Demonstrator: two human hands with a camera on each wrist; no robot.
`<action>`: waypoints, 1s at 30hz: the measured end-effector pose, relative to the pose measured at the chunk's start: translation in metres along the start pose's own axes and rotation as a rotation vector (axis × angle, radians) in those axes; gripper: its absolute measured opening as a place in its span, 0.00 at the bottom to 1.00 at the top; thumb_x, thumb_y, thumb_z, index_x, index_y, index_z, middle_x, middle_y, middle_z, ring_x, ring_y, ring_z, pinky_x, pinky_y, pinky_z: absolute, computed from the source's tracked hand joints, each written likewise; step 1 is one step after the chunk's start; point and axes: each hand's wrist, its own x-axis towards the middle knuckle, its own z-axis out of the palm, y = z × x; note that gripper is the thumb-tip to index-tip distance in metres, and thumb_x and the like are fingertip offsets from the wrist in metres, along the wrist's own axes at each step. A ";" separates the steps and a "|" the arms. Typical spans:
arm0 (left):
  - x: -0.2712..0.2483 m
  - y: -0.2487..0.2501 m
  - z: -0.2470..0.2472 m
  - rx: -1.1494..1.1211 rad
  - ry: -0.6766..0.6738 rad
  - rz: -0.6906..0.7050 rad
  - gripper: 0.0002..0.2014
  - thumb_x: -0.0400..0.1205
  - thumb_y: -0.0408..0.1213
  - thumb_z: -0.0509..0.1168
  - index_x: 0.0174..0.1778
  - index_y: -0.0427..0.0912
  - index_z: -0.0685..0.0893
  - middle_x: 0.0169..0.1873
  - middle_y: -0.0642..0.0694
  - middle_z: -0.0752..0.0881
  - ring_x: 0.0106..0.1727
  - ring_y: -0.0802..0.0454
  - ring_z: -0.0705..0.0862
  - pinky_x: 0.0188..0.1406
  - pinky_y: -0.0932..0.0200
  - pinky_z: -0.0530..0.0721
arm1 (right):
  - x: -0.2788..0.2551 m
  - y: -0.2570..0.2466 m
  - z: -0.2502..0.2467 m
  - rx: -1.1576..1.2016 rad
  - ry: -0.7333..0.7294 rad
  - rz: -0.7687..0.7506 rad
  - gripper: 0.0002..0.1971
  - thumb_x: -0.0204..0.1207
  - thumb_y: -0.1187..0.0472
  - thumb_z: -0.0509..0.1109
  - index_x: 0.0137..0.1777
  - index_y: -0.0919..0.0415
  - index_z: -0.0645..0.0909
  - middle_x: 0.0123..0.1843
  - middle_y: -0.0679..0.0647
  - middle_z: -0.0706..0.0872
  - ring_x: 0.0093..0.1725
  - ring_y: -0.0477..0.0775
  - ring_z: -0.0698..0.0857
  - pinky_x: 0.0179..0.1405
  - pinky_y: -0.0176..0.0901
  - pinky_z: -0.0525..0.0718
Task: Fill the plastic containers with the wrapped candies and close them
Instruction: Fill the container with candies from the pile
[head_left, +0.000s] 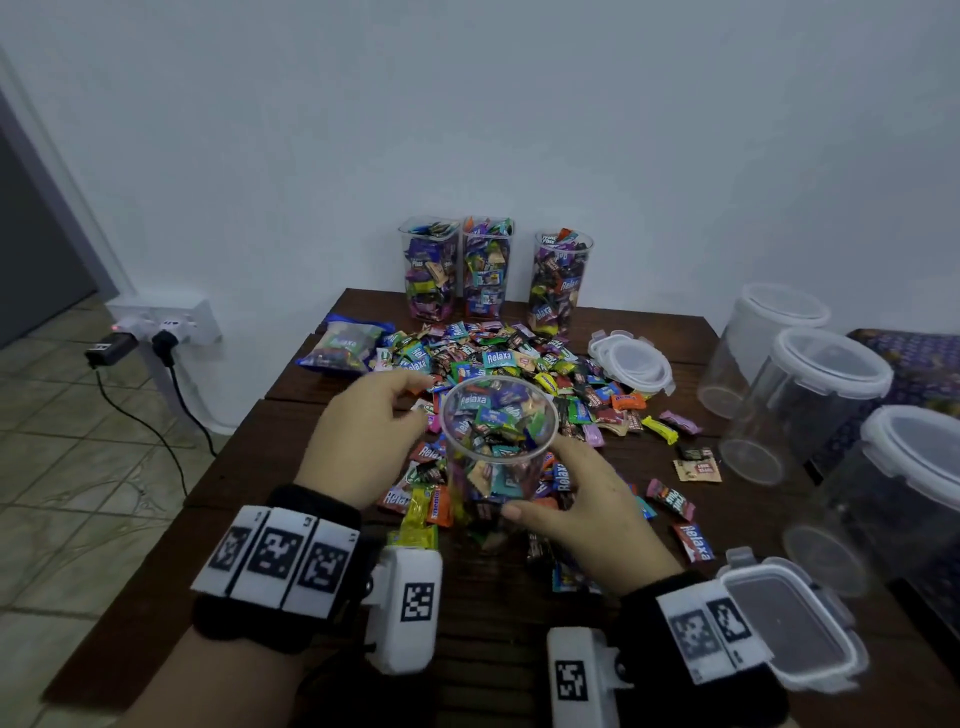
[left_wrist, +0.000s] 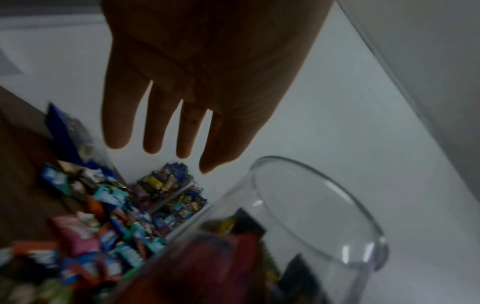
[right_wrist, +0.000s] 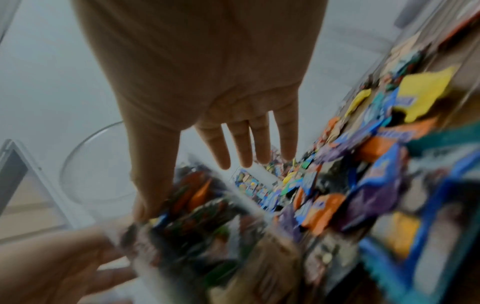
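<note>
Both hands flanked the candy-filled container (head_left: 496, 441) w/ fingers spread: left hand (head_left: 363, 441) beside it, right hand (head_left: 587, 499) touching, pinching nothing.

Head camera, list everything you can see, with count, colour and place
Filled containers: three, clear, lidless, by the wall.
Container being filled: one, clear, between both hands.
Loose candies: many, multicoloured, mid-table.
Candy bag: one, blue, left of pile.
Round lids: stacked, clear, right of pile.
Rectangular lid: one, near right corner.
Lidded empty containers: three, right edge.
Table: brown wood.
Plugs: two, black, wall socket.
Left hand: relaxed, beside container.
Right hand: against container.
</note>
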 end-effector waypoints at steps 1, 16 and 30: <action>-0.001 -0.005 0.002 0.076 -0.071 -0.026 0.17 0.80 0.38 0.67 0.65 0.53 0.81 0.59 0.52 0.82 0.51 0.53 0.81 0.52 0.55 0.78 | 0.000 0.003 -0.003 -0.074 -0.024 0.035 0.37 0.66 0.44 0.78 0.74 0.46 0.68 0.74 0.42 0.70 0.74 0.45 0.66 0.69 0.41 0.67; 0.004 -0.024 0.040 0.781 -0.785 -0.098 0.43 0.75 0.43 0.72 0.81 0.59 0.54 0.84 0.48 0.49 0.76 0.40 0.68 0.63 0.42 0.80 | 0.012 0.013 -0.014 -0.655 -0.472 0.340 0.50 0.71 0.49 0.74 0.83 0.40 0.42 0.85 0.53 0.45 0.82 0.62 0.50 0.76 0.58 0.65; 0.007 -0.018 0.050 0.651 -0.498 -0.055 0.12 0.83 0.34 0.59 0.57 0.46 0.85 0.58 0.44 0.82 0.58 0.44 0.82 0.59 0.49 0.82 | 0.025 0.012 -0.010 -0.699 -0.347 0.325 0.25 0.78 0.60 0.67 0.75 0.49 0.70 0.71 0.60 0.66 0.71 0.64 0.68 0.67 0.55 0.76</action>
